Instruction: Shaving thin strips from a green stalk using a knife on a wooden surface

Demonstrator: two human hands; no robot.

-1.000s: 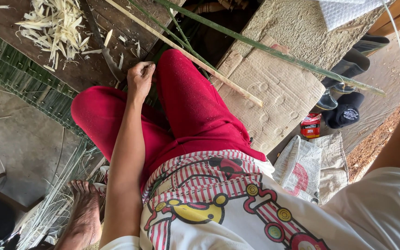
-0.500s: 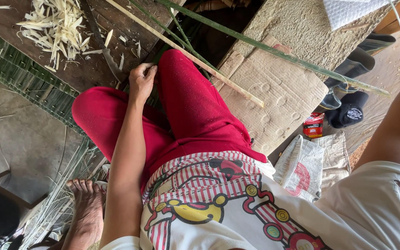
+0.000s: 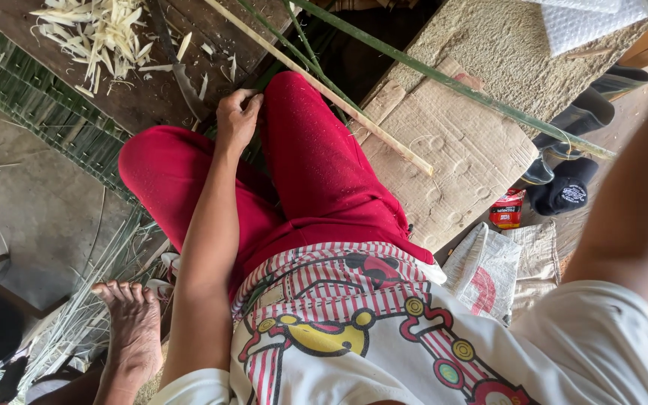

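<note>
Left hand (image 3: 238, 116) curled at green strip (image 3: 444, 75) on red knee (image 3: 294, 97); right hand unseen

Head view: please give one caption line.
Left hand rests on a red-trousered knee beside bamboo strips.

dark wooden board (image 3: 125, 97): pale shavings (image 3: 99, 34), knife (image 3: 178, 71).

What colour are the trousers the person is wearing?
The trousers are plain bright red, seen best in the head view, where one hand rests at the knee.
</note>
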